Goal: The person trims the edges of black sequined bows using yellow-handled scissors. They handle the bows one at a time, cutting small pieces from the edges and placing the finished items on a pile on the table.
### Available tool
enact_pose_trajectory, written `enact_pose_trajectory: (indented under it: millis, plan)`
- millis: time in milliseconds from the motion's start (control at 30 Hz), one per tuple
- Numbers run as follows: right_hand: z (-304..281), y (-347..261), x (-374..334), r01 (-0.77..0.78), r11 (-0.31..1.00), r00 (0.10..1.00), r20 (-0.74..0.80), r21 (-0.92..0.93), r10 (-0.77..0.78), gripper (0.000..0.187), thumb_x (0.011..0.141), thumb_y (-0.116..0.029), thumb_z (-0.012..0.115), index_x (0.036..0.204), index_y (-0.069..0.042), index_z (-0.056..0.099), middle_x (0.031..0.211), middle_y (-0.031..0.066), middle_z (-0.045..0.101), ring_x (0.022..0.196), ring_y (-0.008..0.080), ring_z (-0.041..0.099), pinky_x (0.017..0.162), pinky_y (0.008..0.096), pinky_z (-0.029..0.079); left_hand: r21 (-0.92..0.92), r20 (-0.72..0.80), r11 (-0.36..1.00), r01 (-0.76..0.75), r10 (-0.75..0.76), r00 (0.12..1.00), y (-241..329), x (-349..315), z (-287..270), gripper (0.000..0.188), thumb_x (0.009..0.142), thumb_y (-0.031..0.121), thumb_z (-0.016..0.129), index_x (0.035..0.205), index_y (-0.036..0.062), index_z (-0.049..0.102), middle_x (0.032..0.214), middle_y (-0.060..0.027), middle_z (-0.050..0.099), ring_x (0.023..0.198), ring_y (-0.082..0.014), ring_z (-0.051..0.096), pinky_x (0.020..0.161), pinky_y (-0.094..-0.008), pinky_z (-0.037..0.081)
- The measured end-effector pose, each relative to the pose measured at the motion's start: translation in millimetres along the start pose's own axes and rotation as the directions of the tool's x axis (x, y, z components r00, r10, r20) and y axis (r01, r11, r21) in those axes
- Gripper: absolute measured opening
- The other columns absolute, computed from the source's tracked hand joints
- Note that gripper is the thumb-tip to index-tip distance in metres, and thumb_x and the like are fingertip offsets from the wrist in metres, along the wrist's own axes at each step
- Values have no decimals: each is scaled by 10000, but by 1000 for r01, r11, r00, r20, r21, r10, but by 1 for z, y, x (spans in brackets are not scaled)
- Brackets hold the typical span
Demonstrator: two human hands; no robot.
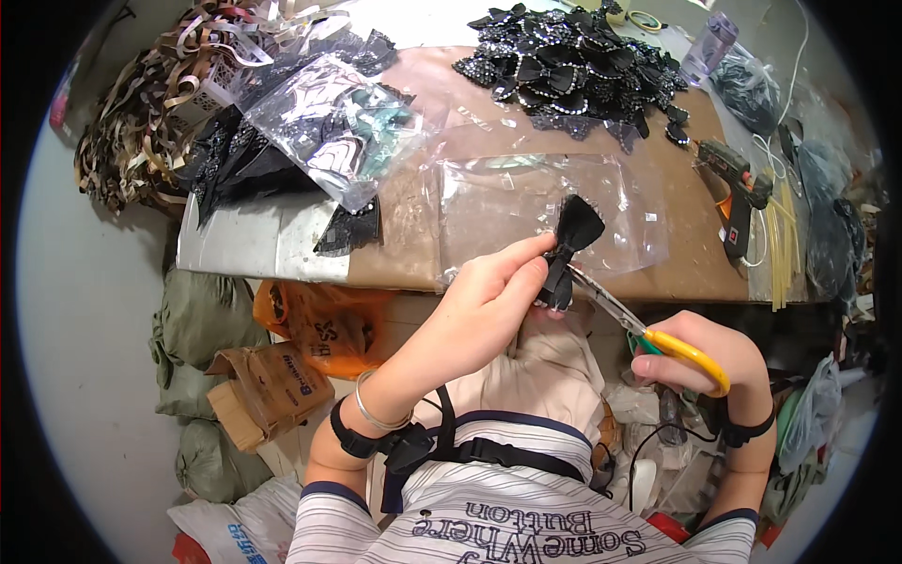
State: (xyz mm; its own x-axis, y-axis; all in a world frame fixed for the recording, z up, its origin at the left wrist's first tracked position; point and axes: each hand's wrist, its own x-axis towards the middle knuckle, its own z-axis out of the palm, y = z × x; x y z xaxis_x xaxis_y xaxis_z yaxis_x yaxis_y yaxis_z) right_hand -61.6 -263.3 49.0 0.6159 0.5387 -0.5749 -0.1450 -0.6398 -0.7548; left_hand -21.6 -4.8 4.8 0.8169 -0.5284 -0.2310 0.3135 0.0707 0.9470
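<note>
A black bow (580, 228) is clamped between the thumb and fingers of the left hand (493, 299), held up over the near edge of the brown-topped table (693, 273); its lower loop is partly covered by the fingertips. The scissors (624, 314) are gripped by the right hand (700, 350), whose fingers are closed around the yellow and green handles (the green one is mostly hidden by the hand). The blade tips are lost against the bow near its middle, and whether any material is caught between them cannot be told. Behind the bow, a clear plastic sheet (474, 221) is spread, its outline hard to follow. Farther back, black bows with shiny trim are heaped in a pile (573, 70), in which single pieces can hardly be separated. At the right, a glue gun (738, 193) is laid beside yellowish sticks (781, 246). At the left, dark fabric pieces (249, 174) are partly covered by a glossy clear bag (329, 117).
</note>
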Motion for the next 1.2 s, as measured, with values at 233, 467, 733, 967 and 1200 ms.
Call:
enact_pose_trajectory:
  millis: [233,467,733,967,1200]
  plan:
    - [-10,4,5,-37,993,997,71,114,29,314,902,-295,591,774,-8,598,566,39,496,523,103,418,505,281,377,-212,45,976,46,-37,998,-9,5,-11,394,992,152,389,1314,-71,432,960,-95,641,786,-131,637,681,-237,498]
    - [-8,4,10,-93,958,991,120,272,63,373,864,-372,592,772,-11,618,523,11,495,479,86,462,469,250,352,-201,36,978,51,-45,998,-7,2,-4,402,989,164,384,1314,-66,435,1093,-147,647,788,-143,631,659,-234,486]
    - [-4,6,13,-84,845,981,191,528,-22,336,840,-302,606,735,17,594,552,21,491,491,94,440,492,241,339,-278,46,960,-26,40,998,-12,0,7,412,989,197,385,1313,-49,450,1189,-153,612,857,-135,619,690,-222,473]
    - [-9,11,14,-115,842,967,253,527,-26,331,830,-302,613,703,2,580,559,10,482,494,81,428,487,240,330,-241,78,970,-31,52,996,-12,3,3,408,991,209,388,1320,-22,455,1232,-172,589,897,-110,607,710,-218,468]
    - [-8,20,16,-81,923,994,94,377,49,332,793,-315,641,660,-15,591,495,2,491,424,73,432,419,236,312,-191,63,979,-64,77,995,-10,6,3,381,996,196,404,1306,-16,468,1147,-142,633,882,-84,585,720,-230,467]
